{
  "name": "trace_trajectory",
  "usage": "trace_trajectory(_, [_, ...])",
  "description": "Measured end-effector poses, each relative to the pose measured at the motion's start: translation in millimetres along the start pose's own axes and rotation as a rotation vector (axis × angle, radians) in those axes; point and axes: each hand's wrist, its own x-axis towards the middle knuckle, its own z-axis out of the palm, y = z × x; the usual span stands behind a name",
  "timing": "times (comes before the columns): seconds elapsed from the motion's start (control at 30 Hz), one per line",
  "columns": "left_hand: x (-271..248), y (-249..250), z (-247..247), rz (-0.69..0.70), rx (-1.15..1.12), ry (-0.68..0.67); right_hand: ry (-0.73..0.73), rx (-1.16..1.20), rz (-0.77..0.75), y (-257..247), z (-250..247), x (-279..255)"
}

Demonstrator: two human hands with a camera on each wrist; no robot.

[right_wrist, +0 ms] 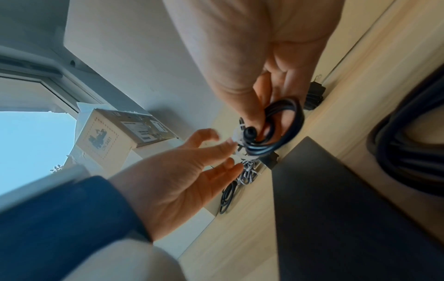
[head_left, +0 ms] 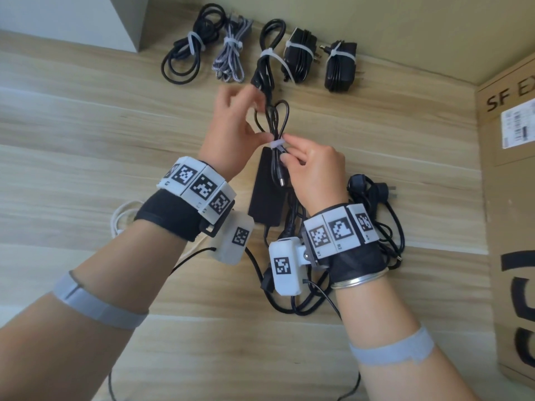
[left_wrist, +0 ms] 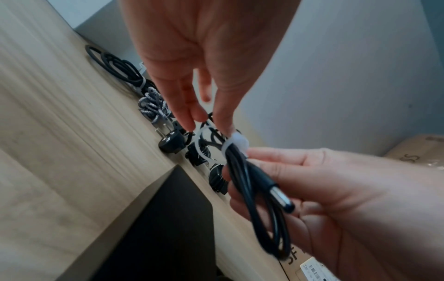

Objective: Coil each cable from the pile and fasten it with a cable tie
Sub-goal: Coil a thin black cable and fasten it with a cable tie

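Observation:
My right hand (head_left: pixel 289 149) grips a thin black cable (head_left: pixel 274 123) folded into a small coil and holds it above the table. Its barrel plug (left_wrist: pixel 281 197) points back toward my wrist. A white cable tie (head_left: pixel 277 144) is wrapped round the middle of the coil. My left hand (head_left: pixel 240 125) has its thumb tip against the tie (left_wrist: pixel 236 142), with its other fingers spread and straight. Below the coil, a black power brick (head_left: pixel 266 192) lies on the table. A loose pile of black cables (head_left: pixel 376 227) lies partly hidden under my right wrist.
Several tied cable and adapter bundles (head_left: pixel 231 53) lie in a row along the back wall. A cardboard box (head_left: pixel 509 198) stands at the right edge. A white cable (head_left: pixel 121 215) lies beneath my left wrist. A pale block (head_left: pixel 72 21) stands at the back left.

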Motion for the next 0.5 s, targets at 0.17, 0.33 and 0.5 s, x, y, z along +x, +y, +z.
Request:
trace_trajectory(0.17, [3, -3, -4, -0.293, 0.039, -0.155, 0.049, 0.005, -0.008, 0, 0, -3])
trace_trajectory(0.33, [2, 0, -6, -0.513, -0.332, -0.304, 0.040, -0.031, -0.014, -3, -1, -1])
trace_trajectory(0.5, [8, 6, -15, -0.474, -0.321, -0.278, 0.029, -0.072, -0.004, -6, 2, 0])
